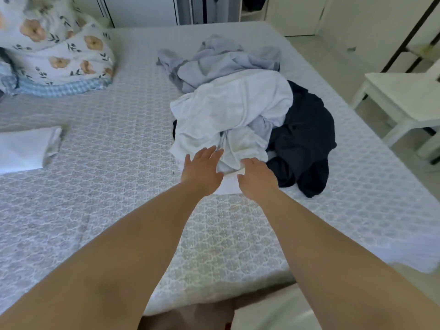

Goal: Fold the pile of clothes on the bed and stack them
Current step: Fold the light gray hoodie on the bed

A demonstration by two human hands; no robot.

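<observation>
Watching crumpled pile (247, 110) sitting on bed (107, 163), long axis running away from me: soft white garment (228, 113) on top, pale blue cloth (214, 60) behind it, dark navy piece (307, 144) right of it. Left hand (202, 170) lying flat on white garment's near edge, fingers straight. Right hand (257, 177) curling over same edge; I cannot tell whether it's gripping. Folded white item (26, 148) lying far left of pile. Sheet showing lattice print. Floral duvet (57, 44) bunching up far left; white stool (404, 98) standing right of bed.
</observation>
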